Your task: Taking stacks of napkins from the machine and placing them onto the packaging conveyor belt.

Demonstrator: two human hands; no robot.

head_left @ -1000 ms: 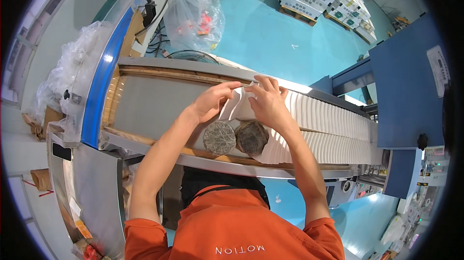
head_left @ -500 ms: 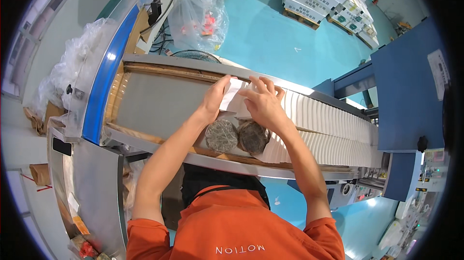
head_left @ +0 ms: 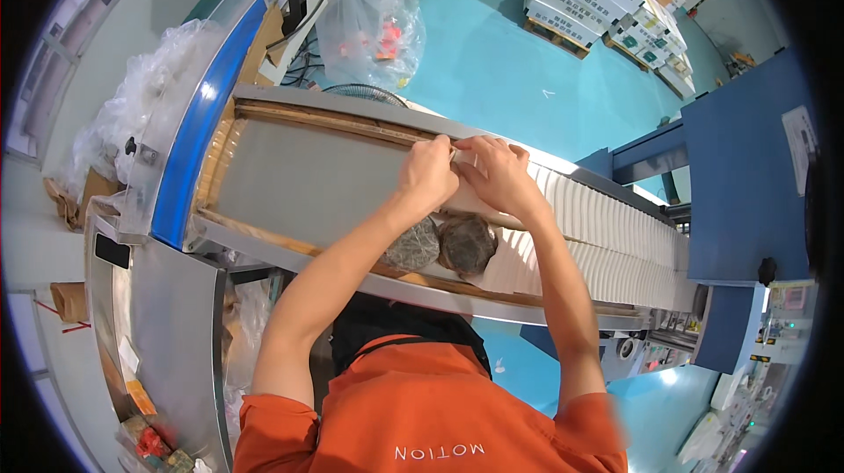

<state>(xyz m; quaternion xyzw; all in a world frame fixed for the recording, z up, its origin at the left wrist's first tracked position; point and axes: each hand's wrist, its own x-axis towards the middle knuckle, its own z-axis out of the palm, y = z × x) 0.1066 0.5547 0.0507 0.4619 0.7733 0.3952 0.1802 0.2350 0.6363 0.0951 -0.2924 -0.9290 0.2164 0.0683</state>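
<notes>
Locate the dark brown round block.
In the head view, the dark brown round block sits just right of centre, between the mottled grey round block and stacked white sheets.

The left hand (head_left: 429,174) has shifted rightward, close beside the right hand (head_left: 499,176), its fingers now curled in. The white sheet face visible between the 2 hands 0.5 s ago is hidden. The left forearm (head_left: 352,262) now partly covers the left round block (head_left: 418,247).
</notes>
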